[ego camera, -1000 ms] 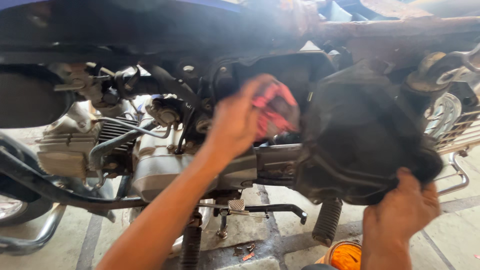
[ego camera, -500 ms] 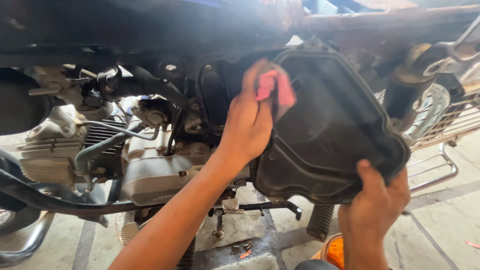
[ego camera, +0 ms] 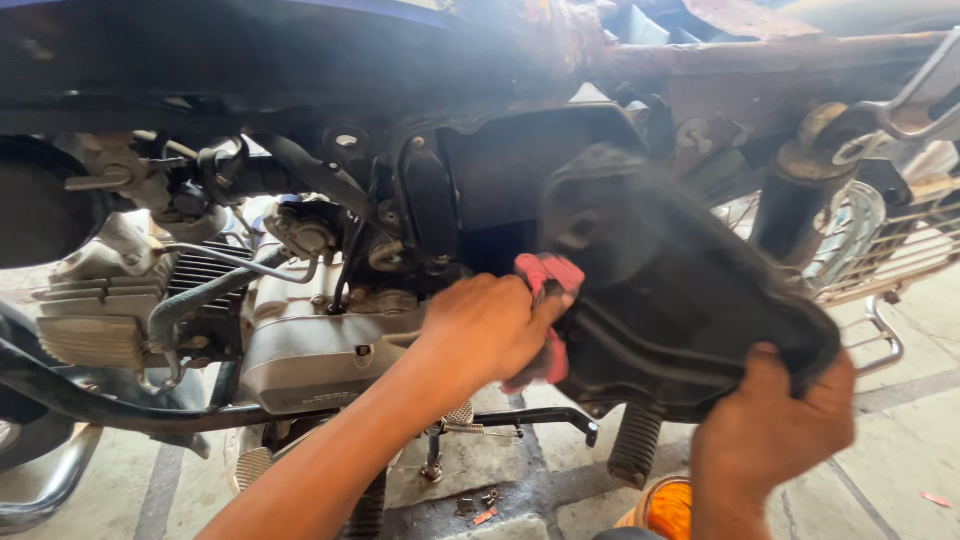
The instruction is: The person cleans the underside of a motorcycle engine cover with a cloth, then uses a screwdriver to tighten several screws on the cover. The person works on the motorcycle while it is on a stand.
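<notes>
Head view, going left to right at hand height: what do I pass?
Finned engine cylinder → silver engine case → left hand → red rag → black plastic cover → right hand → chrome rack.

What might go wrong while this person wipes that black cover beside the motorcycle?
The black cover is gripped only at its lower corner by the right hand, so it might slip and fall onto the concrete floor. The red rag in the left hand works close to the engine and could perhaps snag.
</notes>
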The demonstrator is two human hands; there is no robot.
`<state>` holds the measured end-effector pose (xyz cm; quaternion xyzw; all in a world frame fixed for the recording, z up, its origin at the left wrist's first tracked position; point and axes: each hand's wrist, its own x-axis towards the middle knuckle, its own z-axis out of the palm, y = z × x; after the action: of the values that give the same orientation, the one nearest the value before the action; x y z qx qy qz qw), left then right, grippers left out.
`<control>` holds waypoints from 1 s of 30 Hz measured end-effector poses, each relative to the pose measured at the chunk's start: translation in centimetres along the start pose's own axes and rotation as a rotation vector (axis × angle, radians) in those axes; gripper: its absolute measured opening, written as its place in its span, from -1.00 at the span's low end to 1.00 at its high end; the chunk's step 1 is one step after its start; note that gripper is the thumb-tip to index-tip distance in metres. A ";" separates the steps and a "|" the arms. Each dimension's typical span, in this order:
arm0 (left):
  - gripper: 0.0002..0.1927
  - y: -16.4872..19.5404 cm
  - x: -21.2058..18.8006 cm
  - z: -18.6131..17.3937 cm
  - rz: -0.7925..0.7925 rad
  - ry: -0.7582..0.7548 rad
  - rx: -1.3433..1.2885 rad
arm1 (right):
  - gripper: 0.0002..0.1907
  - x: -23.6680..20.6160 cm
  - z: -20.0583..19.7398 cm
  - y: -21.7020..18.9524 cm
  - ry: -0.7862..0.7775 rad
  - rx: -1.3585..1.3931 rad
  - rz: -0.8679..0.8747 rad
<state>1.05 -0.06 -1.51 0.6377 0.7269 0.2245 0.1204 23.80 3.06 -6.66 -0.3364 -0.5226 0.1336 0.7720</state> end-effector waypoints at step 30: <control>-0.69 -4.8 -6.8 1.2 0.276 0.044 -1.059 | -0.33 2.1 3.5 -1.0 -0.597 0.849 0.576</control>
<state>-1.51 -6.92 -5.55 0.5745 0.4263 0.5869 0.3792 21.33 4.79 -3.70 -0.0744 -0.5056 0.6239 0.5912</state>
